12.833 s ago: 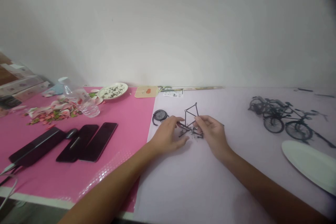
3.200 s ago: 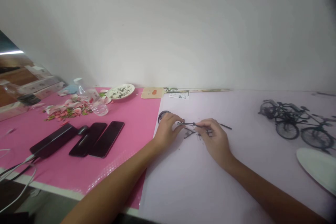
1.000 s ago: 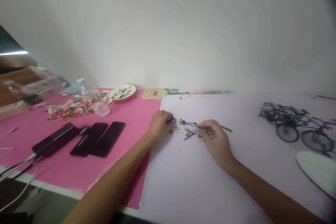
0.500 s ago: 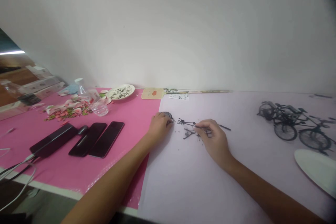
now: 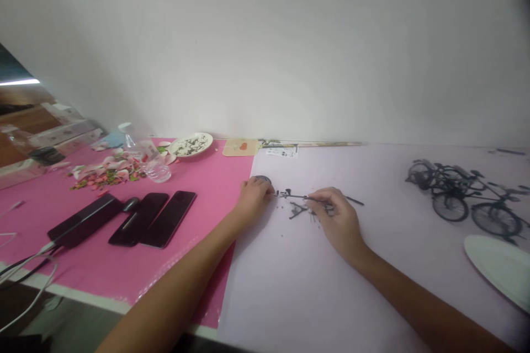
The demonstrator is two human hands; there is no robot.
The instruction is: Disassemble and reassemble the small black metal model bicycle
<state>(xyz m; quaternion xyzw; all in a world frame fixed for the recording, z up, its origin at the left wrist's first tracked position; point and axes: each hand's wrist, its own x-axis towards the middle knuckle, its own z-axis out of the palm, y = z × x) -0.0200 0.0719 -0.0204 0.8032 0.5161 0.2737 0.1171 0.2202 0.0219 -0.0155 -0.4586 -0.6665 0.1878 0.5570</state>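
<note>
My right hand (image 5: pixel 337 219) pinches a thin dark model-bicycle part (image 5: pixel 295 195) that points left, with a small forked piece at its far end. My left hand (image 5: pixel 254 199) is closed just left of that end; its fingertips are pinched together, and what they hold is too small to make out. Behind the left fingers a dark model wheel (image 5: pixel 264 179) shows only in part. A small dark frame piece (image 5: pixel 298 209) lies below the held part, partly covered by my right hand. Tiny bits are scattered near it. A dark slender rod (image 5: pixel 355 201) lies behind the right hand.
On the right stand black model bicycles (image 5: pixel 467 193), with a white plate (image 5: pixel 503 265) in front of them. Two phones (image 5: pixel 168 220), a black power bank (image 5: pixel 85 222), a bottle (image 5: pixel 144 157), petals (image 5: pixel 111 171) and a dish (image 5: pixel 176 150) occupy the pink left side.
The long part in my right hand has turned about its length, so its forked end looks different. My left fingertips have shifted slightly right, towards that end.
</note>
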